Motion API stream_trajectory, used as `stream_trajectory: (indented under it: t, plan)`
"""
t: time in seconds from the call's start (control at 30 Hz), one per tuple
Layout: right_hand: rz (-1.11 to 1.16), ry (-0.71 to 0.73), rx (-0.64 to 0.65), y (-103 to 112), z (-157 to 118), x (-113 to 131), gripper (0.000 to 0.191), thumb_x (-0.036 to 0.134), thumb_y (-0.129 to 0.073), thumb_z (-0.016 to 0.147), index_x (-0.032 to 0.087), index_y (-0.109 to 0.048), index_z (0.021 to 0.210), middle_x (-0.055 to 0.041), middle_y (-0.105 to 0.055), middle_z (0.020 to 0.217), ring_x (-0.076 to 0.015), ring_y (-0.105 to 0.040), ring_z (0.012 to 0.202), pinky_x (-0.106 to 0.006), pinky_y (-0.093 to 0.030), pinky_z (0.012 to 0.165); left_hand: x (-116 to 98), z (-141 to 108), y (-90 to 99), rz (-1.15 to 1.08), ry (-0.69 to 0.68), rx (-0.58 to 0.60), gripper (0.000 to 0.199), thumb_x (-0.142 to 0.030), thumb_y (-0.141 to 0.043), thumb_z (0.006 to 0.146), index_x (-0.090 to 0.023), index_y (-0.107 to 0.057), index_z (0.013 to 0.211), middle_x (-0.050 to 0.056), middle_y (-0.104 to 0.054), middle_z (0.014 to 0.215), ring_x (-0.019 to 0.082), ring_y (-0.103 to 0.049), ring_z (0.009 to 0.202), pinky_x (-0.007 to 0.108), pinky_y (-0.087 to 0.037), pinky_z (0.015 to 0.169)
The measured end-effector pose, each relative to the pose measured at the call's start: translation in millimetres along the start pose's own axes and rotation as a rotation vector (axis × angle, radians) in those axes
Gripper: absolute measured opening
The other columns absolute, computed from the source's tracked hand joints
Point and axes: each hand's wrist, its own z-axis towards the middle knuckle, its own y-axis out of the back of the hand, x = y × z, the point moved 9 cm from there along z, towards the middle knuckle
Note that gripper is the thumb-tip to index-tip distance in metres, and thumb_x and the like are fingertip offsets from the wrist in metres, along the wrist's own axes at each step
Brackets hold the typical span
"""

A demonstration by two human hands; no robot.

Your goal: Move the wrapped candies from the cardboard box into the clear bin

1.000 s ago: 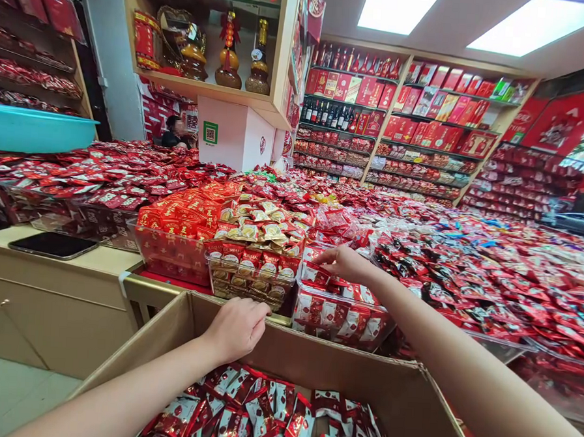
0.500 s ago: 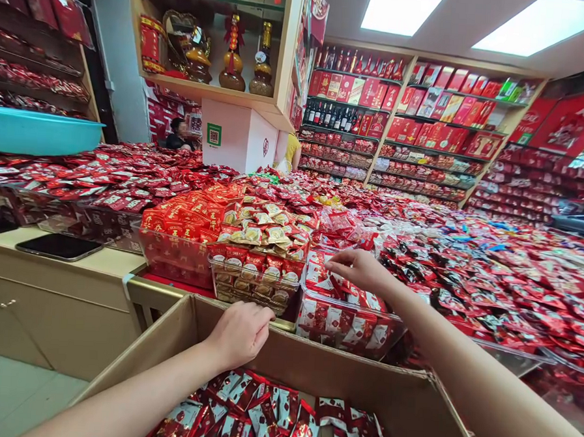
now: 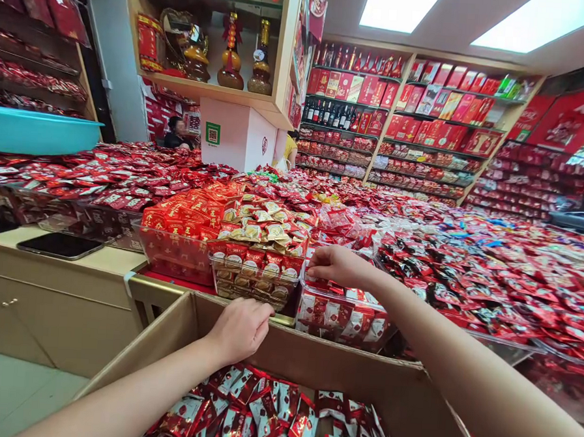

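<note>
1. Fingers of the right hand [image 3: 341, 267]: curled together, tips turned down over the near end of a clear tub [image 3: 327, 295]. Tips partly hidden; cannot tell whether they pinch anything.
2. Fingers of the left hand [image 3: 240, 330]: loosely curled, knuckles up, at the far rim of the carton [image 3: 324, 357]. Underside hidden; cannot tell whether they grip the cardboard.
3. Red-and-white packets [image 3: 357, 325]: inside the clear tub, under and beside the right hand; those against the front wall show in rows through the plastic.
4. Judgement, touch: wrappers look slick and puffy, so light fingertip pressure should serve better than a hard squeeze. Straighten a tilted packet by its crimped edge; press flat rather than poke.
5. Judgement, support: left hand is well placed to steady the carton, provided it bears lightly, as the wall could bend.
6. Carton: open, below both forearms, just in front of the tub. Loose packets [image 3: 264, 416] lie jumbled on its floor. Small handfuls should spill less than large ones.
7. Durian packets [image 3: 255, 262]: heaped in the next tub leftward, above its rim. Risk: a sideways knock may slide the top ones off; straight up-and-down hand paths look safer.
8. Farther left: orange-red packets [image 3: 184, 222], then a phone [image 3: 59, 245] on the counter, well apart from both hands.
</note>
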Motion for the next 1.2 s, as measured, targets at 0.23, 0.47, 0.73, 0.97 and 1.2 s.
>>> stream_trajectory:
  t: [0.23, 0.47, 0.73, 0.97, 1.2]
  plan:
    - [-0.028, -0.031, 0.044, -7, 4, -5, 0.020, 0.035, -0.055, 0.064, 0.016, -0.059, 0.068, 0.0012, -0.058, 0.059, -0.0096, -0.049, 0.054, -0.021, -0.034, 0.050, 0, 0, 0.3, -0.016, -0.004, 0.002, 0.018, -0.017, -0.036, 0.078, -0.019, -0.052, 0.086, 0.002, -0.060, 0.075, 0.017, -0.053, 0.073, 0.029, -0.034, 0.065]
    - [-0.025, -0.055, -0.008, 3, -5, -6, 0.040, 0.052, -0.042, 0.070, 0.015, -0.055, 0.062, 0.0021, -0.049, 0.054, -0.0082, -0.039, 0.049, -0.021, -0.030, 0.046, 1, 2, -0.3, 0.002, -0.008, -0.005, 0.018, -0.017, -0.036, 0.078, -0.018, -0.053, 0.085, 0.002, -0.061, 0.073, 0.018, -0.054, 0.071, 0.029, -0.034, 0.063]
    - [-0.049, -0.089, -0.162, 22, -17, -19, 0.038, 0.046, -0.037, 0.075, 0.015, -0.058, 0.069, 0.0002, -0.051, 0.057, -0.0094, -0.041, 0.051, -0.021, -0.032, 0.048, 1, 1, -1.0, -0.003, -0.010, -0.026, 0.019, -0.017, -0.036, 0.077, -0.018, -0.053, 0.085, 0.003, -0.061, 0.072, 0.017, -0.054, 0.071, 0.029, -0.034, 0.064]
    - [-0.213, -0.211, -0.298, 47, -31, -53, 0.019, 0.029, -0.049, 0.069, 0.017, -0.062, 0.077, -0.0027, -0.063, 0.071, -0.0139, -0.054, 0.065, -0.022, -0.039, 0.058, 1, 2, 0.4, -0.019, -0.006, -0.014, 0.019, -0.018, -0.035, 0.078, -0.019, -0.053, 0.085, 0.002, -0.060, 0.071, 0.017, -0.053, 0.070, 0.029, -0.034, 0.063]
    - [-0.360, -0.227, -0.203, 34, -32, -53, 0.022, 0.027, -0.047, 0.071, 0.019, -0.064, 0.082, -0.0053, -0.065, 0.083, -0.0176, -0.058, 0.075, -0.024, -0.040, 0.065, 1, 1, 2.1, -0.030, -0.006, -0.027, 0.019, -0.017, -0.036, 0.077, -0.019, -0.054, 0.084, 0.002, -0.060, 0.069, 0.017, -0.053, 0.069, 0.029, -0.034, 0.062]
